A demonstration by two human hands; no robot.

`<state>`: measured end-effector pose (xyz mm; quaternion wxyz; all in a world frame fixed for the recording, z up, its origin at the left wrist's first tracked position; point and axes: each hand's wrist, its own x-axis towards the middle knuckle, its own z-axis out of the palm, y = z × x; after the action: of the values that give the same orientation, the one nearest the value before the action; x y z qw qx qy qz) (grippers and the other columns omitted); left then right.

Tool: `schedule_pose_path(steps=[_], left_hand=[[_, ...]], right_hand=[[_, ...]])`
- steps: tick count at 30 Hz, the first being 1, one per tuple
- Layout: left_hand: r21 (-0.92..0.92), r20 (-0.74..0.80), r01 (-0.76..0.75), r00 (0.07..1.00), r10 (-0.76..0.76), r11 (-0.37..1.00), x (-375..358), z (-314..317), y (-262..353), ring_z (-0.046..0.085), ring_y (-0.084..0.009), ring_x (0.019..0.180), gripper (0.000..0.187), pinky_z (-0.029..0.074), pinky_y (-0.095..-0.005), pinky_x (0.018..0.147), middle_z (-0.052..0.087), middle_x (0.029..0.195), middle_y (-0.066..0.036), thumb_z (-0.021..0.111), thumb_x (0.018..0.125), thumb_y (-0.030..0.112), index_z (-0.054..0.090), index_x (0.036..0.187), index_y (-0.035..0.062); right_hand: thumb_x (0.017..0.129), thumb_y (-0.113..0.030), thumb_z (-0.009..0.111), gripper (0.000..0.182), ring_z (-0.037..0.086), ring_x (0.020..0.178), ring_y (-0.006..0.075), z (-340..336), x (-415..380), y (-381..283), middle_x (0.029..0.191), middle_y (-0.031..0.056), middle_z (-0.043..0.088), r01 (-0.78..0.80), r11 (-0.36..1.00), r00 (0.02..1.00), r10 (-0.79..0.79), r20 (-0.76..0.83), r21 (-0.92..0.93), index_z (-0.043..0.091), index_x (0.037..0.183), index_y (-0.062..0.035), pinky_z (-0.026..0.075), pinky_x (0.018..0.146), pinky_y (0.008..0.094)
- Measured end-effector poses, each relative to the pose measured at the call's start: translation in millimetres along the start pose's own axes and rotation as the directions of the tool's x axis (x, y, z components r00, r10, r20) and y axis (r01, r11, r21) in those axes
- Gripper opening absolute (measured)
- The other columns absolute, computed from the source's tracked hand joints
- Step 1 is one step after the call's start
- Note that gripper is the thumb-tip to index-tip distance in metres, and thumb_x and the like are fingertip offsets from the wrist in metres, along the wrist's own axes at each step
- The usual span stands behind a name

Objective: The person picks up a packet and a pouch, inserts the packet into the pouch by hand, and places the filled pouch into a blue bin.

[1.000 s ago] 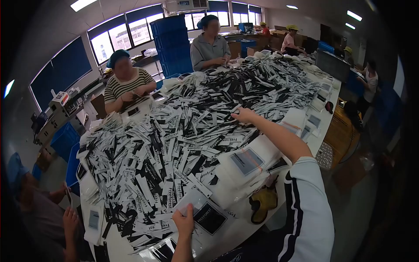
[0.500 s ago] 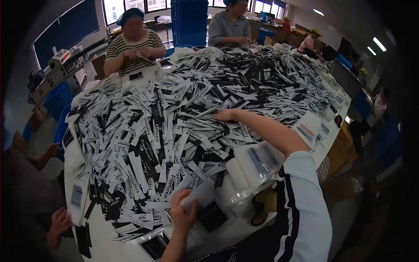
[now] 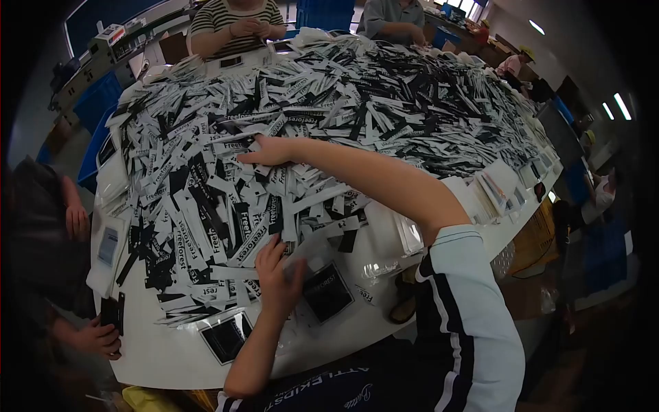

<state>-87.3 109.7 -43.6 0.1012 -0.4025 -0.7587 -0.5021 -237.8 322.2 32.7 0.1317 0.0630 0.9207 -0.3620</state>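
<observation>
My right hand (image 3: 273, 151) reaches across the big pile of black and white printed strips (image 3: 199, 237). Its fingers stretch left onto the strips, apart from each other, and nothing is visibly gripped. Near the table's front edge is my left hand (image 3: 278, 278), fingers spread and thumb apart. Beside its thumb a pale translucent plastic sleeve (image 3: 317, 247) stands smeared by motion. A flat packet with a black printed panel (image 3: 328, 292) lies right of this hand. Left of my forearm lies another black-panelled packet (image 3: 226, 336).
Stacked clear packets (image 3: 391, 230) stand right of my left hand, with more packets (image 3: 498, 189) at the right edge. A person's hand (image 3: 99, 338) at the left touches a black strip. Two people work across the white table (image 3: 161, 360); a blue crate (image 3: 99, 93) stands beyond.
My right hand has moved left over the pile. My left hand has opened its fingers from the pale plastic sleeve. The view has tilted down; the left person's hand now touches a black strip.
</observation>
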Motion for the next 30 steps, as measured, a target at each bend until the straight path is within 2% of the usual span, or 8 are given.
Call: schedule_pose_path(steps=[2, 5, 8, 13, 17, 23, 25, 30], left_hand=[[-0.027, -0.057, -0.004, 0.998, 0.002, 1.0, -5, 2, -8, 0.045, -0.0368, 0.115, 0.019, 0.032, -0.0454, 0.095, 0.054, 0.113, -0.02, 0.068, 0.073, 0.01, 0.059, 0.086, -0.0014], [0.019, -0.026, 0.109, 0.994, -0.109, 0.994, -5, 1, -2, 0.043, -0.0364, 0.117, 0.023, 0.031, -0.0464, 0.095, 0.052, 0.117, -0.02, 0.066, 0.075, 0.012, 0.059, 0.09, -0.0036], [0.12, -0.068, 0.156, 0.987, -0.148, 0.98, -4, 0, -3, 0.041, -0.0349, 0.118, 0.028, 0.028, -0.0461, 0.098, 0.05, 0.121, -0.02, 0.064, 0.077, 0.015, 0.059, 0.096, -0.0053], [0.164, -0.087, 0.208, 0.977, -0.195, 0.964, -2, -6, -4, 0.042, -0.0332, 0.117, 0.031, 0.024, -0.044, 0.1, 0.051, 0.122, -0.019, 0.063, 0.078, 0.017, 0.059, 0.099, -0.0054], [-0.25, 0.098, 0.452, 0.892, -0.442, 0.856, -5, -10, -2, 0.049, -0.0341, 0.109, 0.028, 0.036, -0.0379, 0.092, 0.053, 0.118, -0.019, 0.064, 0.078, 0.016, 0.06, 0.096, -0.0049], [-0.366, 0.209, 0.352, 0.933, -0.292, 0.862, -9, -1, -19, 0.056, -0.0255, 0.096, 0.018, 0.042, -0.0288, 0.082, 0.051, 0.118, -0.02, 0.063, 0.08, 0.013, 0.063, 0.085, -0.004], [-0.463, 0.214, 0.398, 0.917, -0.336, 0.792, -4, -10, -9, 0.055, -0.0231, 0.099, 0.019, 0.042, -0.0288, 0.083, 0.049, 0.122, -0.019, 0.063, 0.08, 0.014, 0.063, 0.087, -0.004], [-0.759, 0.22, 0.432, 0.874, -0.433, 0.486, 15, -27, 2, 0.049, -0.0156, 0.11, 0.03, 0.036, -0.0272, 0.092, 0.031, 0.143, -0.01, 0.054, 0.086, 0.013, 0.058, 0.108, -0.0061]], right_hand=[[0.07, -0.057, 0.065, 0.097, 0.045, 0.117, 0.0311, -6, -32, -14, 0.131, 0.0251, 0.04, -0.08, 0.962, 0.98, 0.028, 0.2, 0.26, 0.02, 0.14, -0.0069, 0.04, 0.09, 0.035], [0.057, -0.042, 0.081, 0.115, 0.043, 0.119, 0.0306, -22, -53, -5, 0.132, 0.0235, 0.039, 0.137, 0.942, 0.87, 0.034, 0.492, -0.306, 0.011, 0.143, -0.0135, 0.04, 0.09, 0.0363], [0.048, -0.037, 0.084, 0.132, 0.035, 0.125, 0.0406, -13, -98, -13, 0.133, 0.0312, 0.034, 0.097, 0.672, 0.874, 0.295, 0.386, -0.734, -0.005, 0.143, -0.015, 0.028, 0.101, 0.0472], [0.046, -0.039, 0.084, 0.136, 0.034, 0.121, 0.0492, 13, -86, 21, 0.135, 0.035, 0.027, 0.067, 0.594, 0.927, 0.261, 0.27, -0.801, -0.009, 0.143, -0.018, 0.023, 0.102, 0.0504], [0.06, -0.031, 0.073, 0.098, 0.044, 0.109, 0.0446, 9, -45, 41, 0.124, 0.0255, 0.044, 0.031, 0.783, 0.987, 0.075, 0.143, -0.621, 0.019, 0.14, -0.0137, 0.032, 0.092, 0.0517], [0.068, -0.026, 0.067, 0.044, 0.061, 0.085, 0.0217, 7, -30, 31, 0.094, 0.0125, 0.063, 0.117, 0.974, 0.992, -0.123, -0.018, -0.194, 0.058, 0.107, -0.007, 0.045, 0.074, 0.03], [0.072, -0.024, 0.066, 0.035, 0.061, 0.081, 0.0179, 1, -46, 16, 0.089, 0.0076, 0.063, 0.086, 0.987, 0.996, -0.084, -0.023, 0.135, 0.059, 0.101, -0.006, 0.049, 0.069, 0.0317], [0.074, -0.03, 0.067, 0.043, 0.059, 0.089, 0.0215, -20, -72, 10, 0.097, 0.0094, 0.06, -0.274, 0.961, 0.95, 0.275, 0.145, -0.028, 0.056, 0.105, -0.0019, 0.055, 0.066, 0.0445]])
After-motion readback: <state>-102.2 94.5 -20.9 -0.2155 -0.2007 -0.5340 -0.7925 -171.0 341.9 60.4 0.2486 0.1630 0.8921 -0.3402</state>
